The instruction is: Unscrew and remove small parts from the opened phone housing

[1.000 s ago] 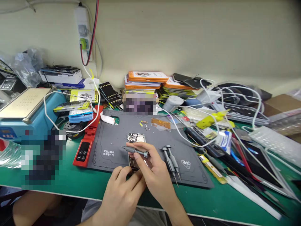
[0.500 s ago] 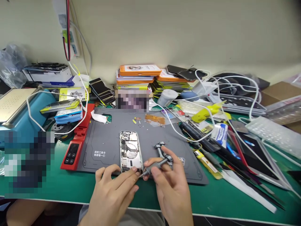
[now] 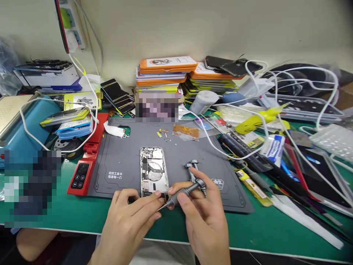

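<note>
An opened phone (image 3: 154, 173) lies upright in front of me, its inner parts and a round coil area showing. My left hand (image 3: 128, 217) is closed around its lower end, with the fingers laid across the bottom edge, hiding that part. A grey screwdriver (image 3: 180, 196) is gripped in my right hand (image 3: 206, 215) between thumb and fingers. Its thin shaft slants down to the left, with the tip at the left fingertips by the phone's bottom edge. Just behind the right hand, more grey screwdrivers (image 3: 192, 166) rest on the mat, partly covered by my fingers.
Beneath the phone is a dark grey work mat (image 3: 124, 154) with a red control strip (image 3: 79, 176) on its left. Small parts (image 3: 164, 134) and an orange flex strip (image 3: 186, 131) lie toward its back. White cables (image 3: 212, 145), a yellow bottle (image 3: 253, 121) and tools crowd the right side.
The view has shifted slightly. The screwdriver's tip has moved a little down and left, out past the phone's bottom edge. Both hands keep their grip.
</note>
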Demonstrator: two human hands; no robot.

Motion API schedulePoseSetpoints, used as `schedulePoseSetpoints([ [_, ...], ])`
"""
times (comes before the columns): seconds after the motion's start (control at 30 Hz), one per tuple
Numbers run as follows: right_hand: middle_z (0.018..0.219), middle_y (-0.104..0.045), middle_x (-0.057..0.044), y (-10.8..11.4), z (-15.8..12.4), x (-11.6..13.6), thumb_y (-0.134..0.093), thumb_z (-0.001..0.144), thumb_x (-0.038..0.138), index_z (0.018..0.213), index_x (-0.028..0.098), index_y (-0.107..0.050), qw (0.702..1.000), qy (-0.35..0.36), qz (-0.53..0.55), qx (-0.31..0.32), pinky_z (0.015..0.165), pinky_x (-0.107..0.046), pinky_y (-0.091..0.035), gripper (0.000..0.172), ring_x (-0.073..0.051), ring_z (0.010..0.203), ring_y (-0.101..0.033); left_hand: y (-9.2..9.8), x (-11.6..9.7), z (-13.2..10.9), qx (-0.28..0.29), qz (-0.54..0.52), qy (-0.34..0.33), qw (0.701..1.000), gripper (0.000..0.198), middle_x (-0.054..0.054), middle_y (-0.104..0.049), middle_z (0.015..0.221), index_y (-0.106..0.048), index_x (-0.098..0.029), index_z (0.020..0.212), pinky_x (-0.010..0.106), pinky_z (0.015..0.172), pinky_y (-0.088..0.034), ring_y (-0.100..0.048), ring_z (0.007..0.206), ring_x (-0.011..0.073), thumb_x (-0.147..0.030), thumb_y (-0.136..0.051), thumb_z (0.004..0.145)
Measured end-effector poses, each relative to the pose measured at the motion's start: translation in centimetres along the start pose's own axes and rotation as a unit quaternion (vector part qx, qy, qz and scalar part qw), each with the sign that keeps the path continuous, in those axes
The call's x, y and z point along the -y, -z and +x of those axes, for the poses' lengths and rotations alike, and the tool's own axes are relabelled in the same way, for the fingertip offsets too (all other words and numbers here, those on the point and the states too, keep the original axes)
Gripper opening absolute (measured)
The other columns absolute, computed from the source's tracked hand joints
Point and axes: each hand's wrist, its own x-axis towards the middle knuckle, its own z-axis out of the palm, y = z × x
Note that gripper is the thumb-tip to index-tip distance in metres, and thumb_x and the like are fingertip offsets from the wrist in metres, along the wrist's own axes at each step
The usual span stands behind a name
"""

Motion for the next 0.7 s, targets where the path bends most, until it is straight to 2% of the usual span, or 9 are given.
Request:
schedulePoseSetpoints([
  [0.43, 0.097, -0.079, -0.004, 0.04, -0.09, 0.13, -0.077, 0.102, 0.037, 0.146, 0.034, -0.059, 1.0, 0.004, -0.007, -0.009, 0.068, -0.027, -0.063, 0.048, -0.018, 0.083, -0.074, 0.17, -0.2, 0.2, -0.001, 0.003, -0.003, 1.0, 0.025, -0.012, -0.081, 0.134, -0.074, -0.028, 0.135, 0.033, 0.086, -0.046, -0.053, 0.096, 0.0205, -0.026, -0.056, 0.118],
  [0.7, 0.1, -0.08, -0.004, 0.0, -0.05, 0.0, -0.077, 0.102, 0.037, 0.148, 0.033, -0.056, 1.0, 0.005, -0.006, -0.006, 0.064, -0.031, -0.065, 0.051, -0.021, 0.085, -0.077, 0.37, -0.15, 0.18, 0.011, 0.012, -0.011, 1.0, 0.026, -0.011, -0.08, 0.135, -0.073, -0.026, 0.136, 0.034, 0.086, -0.046, -0.054, 0.097, 0.0205, -0.022, -0.055, 0.117],
])
